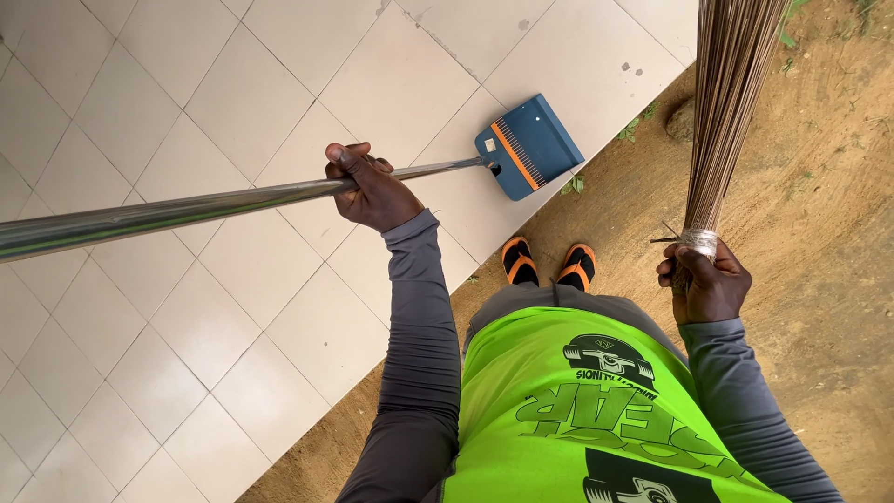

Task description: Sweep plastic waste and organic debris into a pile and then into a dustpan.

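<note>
Blue dustpan [531,144] resting on tiled floor [186,307] near tile edge, mouth pointing up-right toward dirt ground [819,214]; pan interior looking empty. Long shiny metal handle [186,210] running from pan leftward across view, nearly horizontal. Left hand [371,189] gripping handle, fingers wrapped closed around it. Right hand [705,279] clenching bound end of broom [731,102], thin dry straw bundle pointing upward, silver band at grip. Orange-black sandals [549,264] standing on dirt beside tile.
</note>
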